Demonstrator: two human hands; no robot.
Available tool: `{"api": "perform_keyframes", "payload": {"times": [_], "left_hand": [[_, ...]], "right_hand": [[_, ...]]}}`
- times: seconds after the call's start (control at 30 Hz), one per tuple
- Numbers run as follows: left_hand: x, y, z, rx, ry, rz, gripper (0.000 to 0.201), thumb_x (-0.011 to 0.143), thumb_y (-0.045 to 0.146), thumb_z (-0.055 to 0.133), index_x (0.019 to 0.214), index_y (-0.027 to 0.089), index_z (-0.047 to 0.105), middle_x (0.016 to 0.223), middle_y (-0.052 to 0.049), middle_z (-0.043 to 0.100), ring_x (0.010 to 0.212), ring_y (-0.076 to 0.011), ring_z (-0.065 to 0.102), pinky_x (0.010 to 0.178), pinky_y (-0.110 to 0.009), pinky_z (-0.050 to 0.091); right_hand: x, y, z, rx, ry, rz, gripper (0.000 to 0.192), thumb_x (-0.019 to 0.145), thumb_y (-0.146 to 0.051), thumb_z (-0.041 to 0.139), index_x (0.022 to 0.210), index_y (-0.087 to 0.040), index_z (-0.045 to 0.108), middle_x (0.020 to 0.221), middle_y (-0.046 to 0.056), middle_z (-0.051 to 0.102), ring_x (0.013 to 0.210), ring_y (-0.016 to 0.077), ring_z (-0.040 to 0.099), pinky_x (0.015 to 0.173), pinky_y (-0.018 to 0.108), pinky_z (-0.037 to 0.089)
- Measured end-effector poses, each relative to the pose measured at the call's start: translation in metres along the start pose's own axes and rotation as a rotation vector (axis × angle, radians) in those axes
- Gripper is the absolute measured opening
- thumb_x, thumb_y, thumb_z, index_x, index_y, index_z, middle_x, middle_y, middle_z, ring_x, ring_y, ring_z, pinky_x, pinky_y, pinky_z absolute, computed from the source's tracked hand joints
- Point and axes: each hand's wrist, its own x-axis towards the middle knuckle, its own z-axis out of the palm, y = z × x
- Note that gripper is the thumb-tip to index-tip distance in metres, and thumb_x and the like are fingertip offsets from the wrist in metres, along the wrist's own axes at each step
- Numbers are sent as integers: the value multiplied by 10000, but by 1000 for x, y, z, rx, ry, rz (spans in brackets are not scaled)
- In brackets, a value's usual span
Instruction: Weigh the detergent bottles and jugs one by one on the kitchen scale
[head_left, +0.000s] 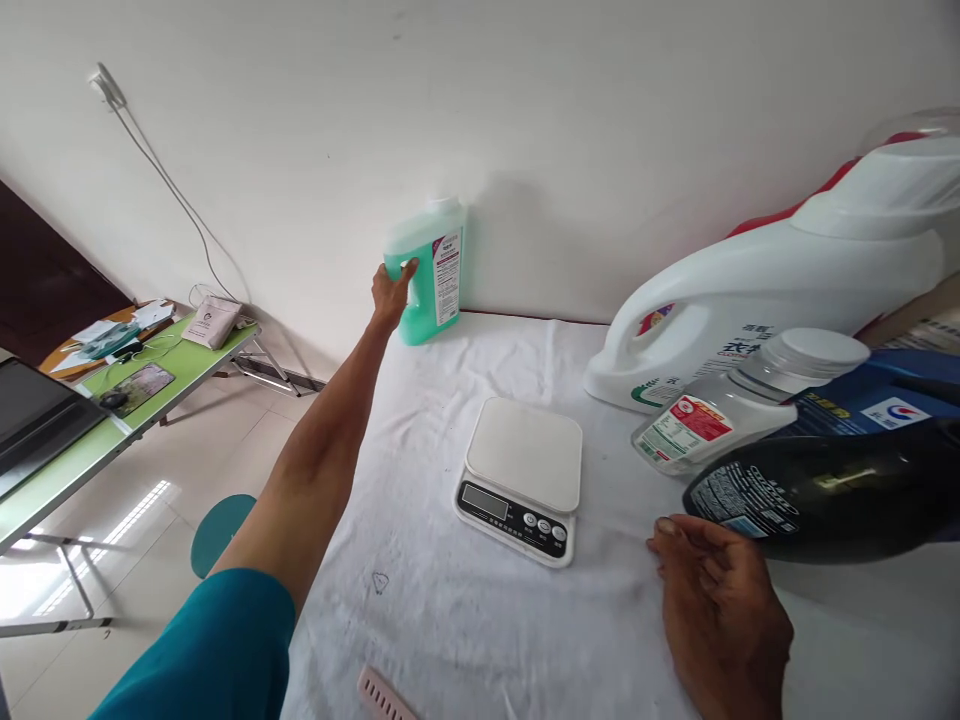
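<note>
My left hand (392,290) reaches far across the table and grips the handle of a jug of green liquid (429,270) that stands upright against the wall. My right hand (720,600) rests flat on the white cloth (450,600), fingers spread, right beside a dark bottle (825,495) lying on its side. A white kitchen scale (523,478) sits between the two hands with nothing on its platform.
A large white detergent jug (765,290) and a clear bottle with a white cap (742,405) lie at the right. A pink comb (382,695) is at the near edge. A green folding table (112,420) with a laptop stands left, a teal stool (221,530) below.
</note>
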Motion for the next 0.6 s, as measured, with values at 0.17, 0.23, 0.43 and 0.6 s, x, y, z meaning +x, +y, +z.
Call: {"api": "perform_keyframes", "payload": {"times": [0.17, 0.23, 0.43, 0.6], "left_hand": [[-19, 1, 7, -163, -26, 16, 509, 770, 492, 836, 614, 228, 429, 544, 56, 366, 523, -94, 365, 522, -275, 336], [-33, 7, 6, -208, 65, 63, 568, 727, 486, 865, 586, 232, 377, 536, 64, 329, 515, -81, 313, 503, -270, 302], [-82, 36, -23, -226, 102, 110, 587, 661, 389, 904, 550, 218, 352, 536, 71, 302, 484, -50, 243, 451, -258, 223], [-124, 69, -43, -289, 55, 113, 553, 590, 361, 935, 545, 197, 409, 542, 77, 329, 472, -37, 274, 431, -233, 247]], "right_hand": [[0, 1, 0, 5, -19, -67, 524, 772, -719, 631, 1014, -254, 638, 997, 94, 734, 960, 361, 699, 854, 512, 514], [0, 2, 1, 10, -19, -98, 520, 793, -705, 617, 1020, -238, 640, 990, 94, 728, 935, 336, 687, 840, 484, 502], [1, 1, 4, 16, -8, -130, 542, 798, -713, 582, 1004, -215, 638, 965, 101, 715, 879, 307, 656, 817, 457, 481], [0, 1, 3, 35, -29, -139, 550, 827, -716, 565, 1032, -210, 628, 1009, 115, 716, 892, 304, 664, 828, 452, 486]]}}
